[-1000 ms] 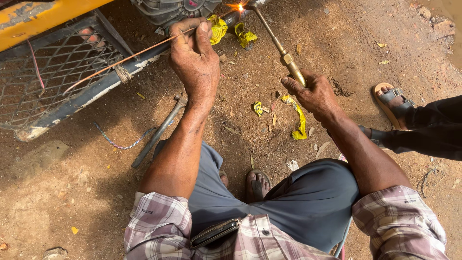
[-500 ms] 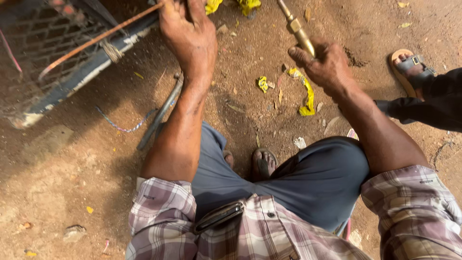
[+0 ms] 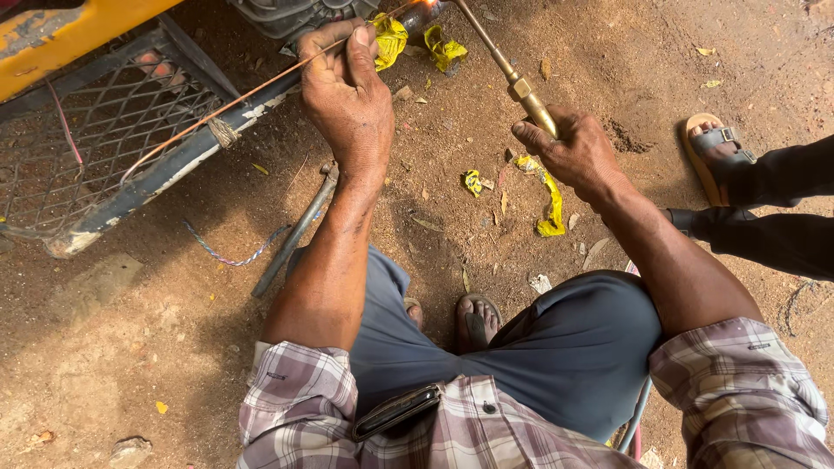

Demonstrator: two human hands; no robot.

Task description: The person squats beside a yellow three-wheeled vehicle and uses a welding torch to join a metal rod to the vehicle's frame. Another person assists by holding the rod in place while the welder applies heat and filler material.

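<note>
Both hands are busy brazing. Left of my left hand (image 3: 347, 95) sits the mesh frame (image 3: 104, 130); its fingers pinch the thin rod (image 3: 234, 100), feeding the tip toward the flame (image 3: 427, 4) just past them. My right hand (image 3: 573, 152) is closed around the brass torch (image 3: 512, 78). Next, I judge, calls for steady heat while easing rod in.

An open-air roadside repair yard: bare dirt ground (image 3: 130, 347) strewn with scraps fills the frame, a yellow vehicle body (image 3: 61, 30) with a metal mesh grille (image 3: 87, 130) sits upper left, and a brass gas torch (image 3: 512, 78) (flame lit) burns at top centre.
</note>
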